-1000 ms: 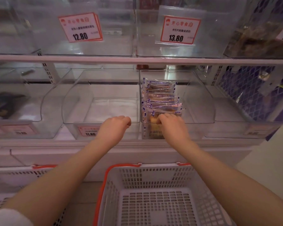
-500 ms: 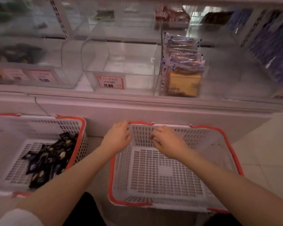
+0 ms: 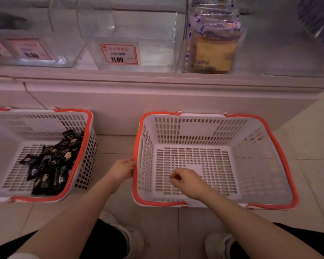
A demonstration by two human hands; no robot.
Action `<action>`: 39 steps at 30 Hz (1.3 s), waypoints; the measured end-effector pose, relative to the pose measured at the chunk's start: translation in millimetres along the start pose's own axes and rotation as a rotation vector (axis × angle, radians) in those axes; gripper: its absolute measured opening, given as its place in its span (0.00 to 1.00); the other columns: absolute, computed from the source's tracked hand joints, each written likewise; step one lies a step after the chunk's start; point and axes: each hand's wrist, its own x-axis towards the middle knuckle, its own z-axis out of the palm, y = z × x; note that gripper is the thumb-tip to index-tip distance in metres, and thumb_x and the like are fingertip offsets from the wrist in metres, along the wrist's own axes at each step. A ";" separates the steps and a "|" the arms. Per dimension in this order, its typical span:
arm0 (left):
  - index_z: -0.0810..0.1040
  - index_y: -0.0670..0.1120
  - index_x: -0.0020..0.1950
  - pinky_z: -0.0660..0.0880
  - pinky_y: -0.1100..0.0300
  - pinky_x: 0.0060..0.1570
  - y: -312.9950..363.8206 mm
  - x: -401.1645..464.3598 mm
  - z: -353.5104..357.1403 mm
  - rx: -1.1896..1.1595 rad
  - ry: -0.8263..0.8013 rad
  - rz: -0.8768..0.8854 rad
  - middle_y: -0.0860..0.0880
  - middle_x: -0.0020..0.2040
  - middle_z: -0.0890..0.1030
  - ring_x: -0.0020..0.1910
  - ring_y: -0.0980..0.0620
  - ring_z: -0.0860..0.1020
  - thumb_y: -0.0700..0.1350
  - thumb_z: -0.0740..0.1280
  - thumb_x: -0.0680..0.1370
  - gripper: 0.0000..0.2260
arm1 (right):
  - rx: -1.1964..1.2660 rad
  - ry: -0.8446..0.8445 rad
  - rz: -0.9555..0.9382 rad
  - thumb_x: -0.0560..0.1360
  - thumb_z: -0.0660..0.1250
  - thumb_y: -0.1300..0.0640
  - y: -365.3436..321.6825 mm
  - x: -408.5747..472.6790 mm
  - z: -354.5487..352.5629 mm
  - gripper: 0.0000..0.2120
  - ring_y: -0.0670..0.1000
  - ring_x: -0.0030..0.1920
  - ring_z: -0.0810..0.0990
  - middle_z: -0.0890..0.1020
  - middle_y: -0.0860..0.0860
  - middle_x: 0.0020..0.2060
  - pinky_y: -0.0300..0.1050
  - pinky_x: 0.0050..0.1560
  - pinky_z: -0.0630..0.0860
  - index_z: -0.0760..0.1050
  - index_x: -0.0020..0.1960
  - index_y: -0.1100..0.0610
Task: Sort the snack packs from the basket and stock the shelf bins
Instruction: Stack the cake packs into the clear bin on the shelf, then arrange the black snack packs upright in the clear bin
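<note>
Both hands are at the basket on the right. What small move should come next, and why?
Probably shift both hands to the left basket and pick up some dark snack packs. The right basket shows only its bare slotted floor, so nothing is left to sort there. The left hand grips its rim and the right hand hovers inside, fingers curled, apparently holding nothing.
</note>
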 end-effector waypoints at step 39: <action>0.77 0.38 0.58 0.68 0.63 0.50 0.9 16.7 29.7 0.559 0.188 0.205 0.42 0.55 0.81 0.56 0.44 0.77 0.36 0.62 0.77 0.11 | -0.089 0.297 -0.153 0.77 0.59 0.59 21.9 1.8 -42.7 0.14 0.50 0.60 0.74 0.77 0.51 0.59 0.42 0.58 0.68 0.72 0.62 0.56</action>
